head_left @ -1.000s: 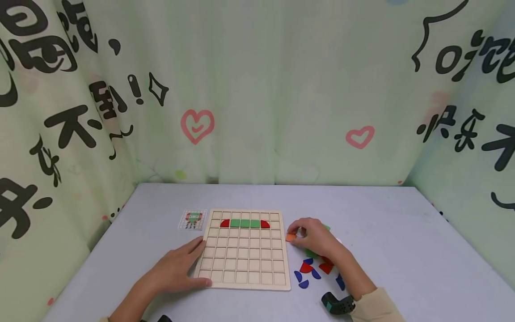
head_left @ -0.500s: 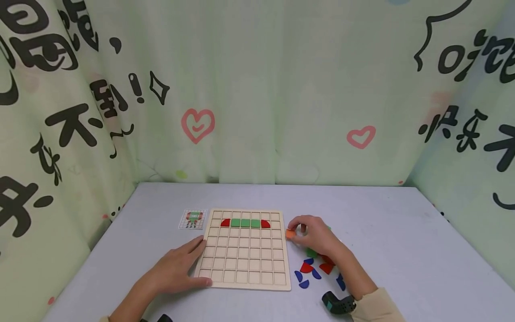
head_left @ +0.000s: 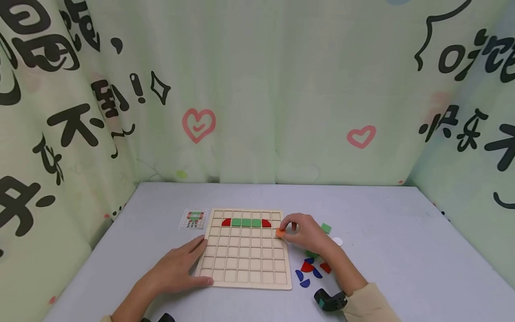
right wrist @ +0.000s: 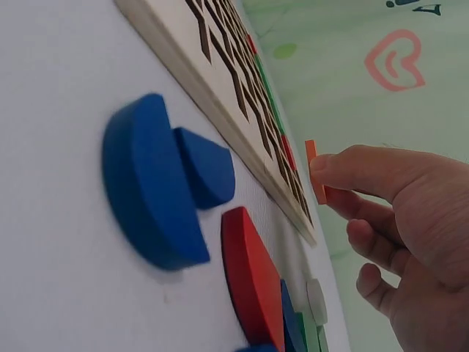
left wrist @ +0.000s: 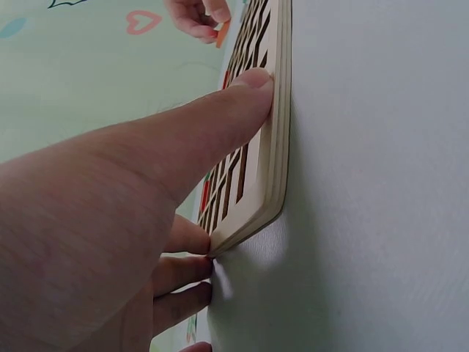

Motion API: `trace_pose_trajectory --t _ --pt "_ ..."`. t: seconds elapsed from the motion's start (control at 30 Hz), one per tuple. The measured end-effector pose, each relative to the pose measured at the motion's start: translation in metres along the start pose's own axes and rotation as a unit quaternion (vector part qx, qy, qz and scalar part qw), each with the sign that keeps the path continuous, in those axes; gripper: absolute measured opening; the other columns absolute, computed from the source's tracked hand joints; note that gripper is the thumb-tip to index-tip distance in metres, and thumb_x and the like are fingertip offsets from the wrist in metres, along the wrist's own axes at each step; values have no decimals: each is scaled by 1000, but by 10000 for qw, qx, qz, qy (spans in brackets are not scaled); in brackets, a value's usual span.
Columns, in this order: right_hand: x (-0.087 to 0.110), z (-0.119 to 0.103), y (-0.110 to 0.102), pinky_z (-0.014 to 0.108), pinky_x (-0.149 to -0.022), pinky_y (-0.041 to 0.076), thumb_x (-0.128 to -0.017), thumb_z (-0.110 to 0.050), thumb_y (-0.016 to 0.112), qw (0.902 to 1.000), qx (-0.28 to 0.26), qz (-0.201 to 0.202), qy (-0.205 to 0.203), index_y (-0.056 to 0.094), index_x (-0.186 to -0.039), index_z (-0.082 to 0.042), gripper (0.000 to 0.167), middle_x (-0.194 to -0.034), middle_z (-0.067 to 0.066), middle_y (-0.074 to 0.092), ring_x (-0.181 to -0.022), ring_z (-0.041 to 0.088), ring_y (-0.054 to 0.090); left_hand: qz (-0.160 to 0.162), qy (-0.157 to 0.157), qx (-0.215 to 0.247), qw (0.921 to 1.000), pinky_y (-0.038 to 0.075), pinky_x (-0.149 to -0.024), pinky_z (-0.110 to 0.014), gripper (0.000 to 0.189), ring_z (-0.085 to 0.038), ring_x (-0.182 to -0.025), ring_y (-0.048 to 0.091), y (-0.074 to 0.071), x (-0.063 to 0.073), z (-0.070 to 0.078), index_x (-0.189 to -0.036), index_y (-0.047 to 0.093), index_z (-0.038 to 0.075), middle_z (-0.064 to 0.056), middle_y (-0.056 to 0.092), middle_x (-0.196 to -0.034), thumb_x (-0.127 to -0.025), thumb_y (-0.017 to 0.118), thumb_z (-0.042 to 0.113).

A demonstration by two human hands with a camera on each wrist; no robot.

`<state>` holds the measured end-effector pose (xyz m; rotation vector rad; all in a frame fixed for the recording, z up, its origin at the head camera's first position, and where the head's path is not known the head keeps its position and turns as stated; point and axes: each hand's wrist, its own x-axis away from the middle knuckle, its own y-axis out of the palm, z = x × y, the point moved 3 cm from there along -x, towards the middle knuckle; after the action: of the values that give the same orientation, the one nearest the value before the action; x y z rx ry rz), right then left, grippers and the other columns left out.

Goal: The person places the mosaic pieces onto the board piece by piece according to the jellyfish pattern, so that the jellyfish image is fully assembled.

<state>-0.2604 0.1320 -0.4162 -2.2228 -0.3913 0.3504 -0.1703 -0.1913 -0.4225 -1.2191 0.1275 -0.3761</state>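
Observation:
In the head view, my right hand [head_left: 307, 235] pinches a small orange square tile [head_left: 279, 233] between thumb and fingers, over the right edge of the wooden grid board [head_left: 244, 253]. The right wrist view shows the orange tile [right wrist: 311, 149] held edge-on above the table. My left hand [head_left: 177, 269] rests at the board's left side, its thumb on the near edge and its fingers along the left edge. Toward the top of the board lies a row of green squares [head_left: 246, 222] with a red quarter-round piece [head_left: 226, 222] at the left end and another red piece [head_left: 266, 223] at the right.
A picture card [head_left: 195, 219] of a green and red figure lies left of the board. Loose blue pieces [head_left: 305, 283], red pieces [head_left: 307, 267], a green square [head_left: 326, 228] and a white piece [head_left: 338, 241] lie on the right. Curtains surround the table [head_left: 402, 250].
My right hand has moved left with the orange tile, from beside the board to over its right edge. The green square and white piece are now uncovered. My left hand stays put.

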Motion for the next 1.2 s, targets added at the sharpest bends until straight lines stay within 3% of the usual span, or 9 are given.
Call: trace_pose_trajectory --t 0.33,0.5,0.73,0.93,1.2 --pt "-9 -9 12 22 -60 42 -82 -15 76 9992 -250 -136 -263 70 -89 -18 10 -88 -5 65 -77 15 50 -40 -66 60 10000 37 -107 -55 105 -34 -141 38 1 0 3 -149 35 5 -13 31 -157 -73 68 69" --pt "-13 -12 16 22 -60 41 -81 -14 77 9997 -212 -73 -74 71 -88 -18 10 -87 -5 63 -76 16 49 101 44 18 9999 38 -107 -55 103 -34 -140 38 -1 1 2 -148 35 3 -14 31 -157 -74 69 67" --pt "-13 -12 21 22 -63 43 -81 -13 76 9997 -221 -41 133 72 -87 -18 9 -88 -4 63 -76 14 49 39 50 -12 10000 38 -107 -55 105 -33 -141 38 -2 1 2 -149 35 4 -13 31 -157 -73 68 69" --pt "-17 -13 23 21 -66 46 -82 -13 76 9996 -190 70 -180 73 -85 -16 5 -100 -1 70 -77 11 52 -15 25 49 10000 37 -108 -55 105 -34 -141 37 -1 0 3 -149 35 5 -13 30 -157 -73 68 70" --pt "-21 -15 25 22 -70 47 -81 -12 77 9986 -51 250 -465 75 -85 -15 5 -103 1 72 -83 12 56 55 45 1 10000 38 -106 -55 105 -34 -140 38 -2 -1 3 -149 36 4 -14 31 -157 -72 68 69"
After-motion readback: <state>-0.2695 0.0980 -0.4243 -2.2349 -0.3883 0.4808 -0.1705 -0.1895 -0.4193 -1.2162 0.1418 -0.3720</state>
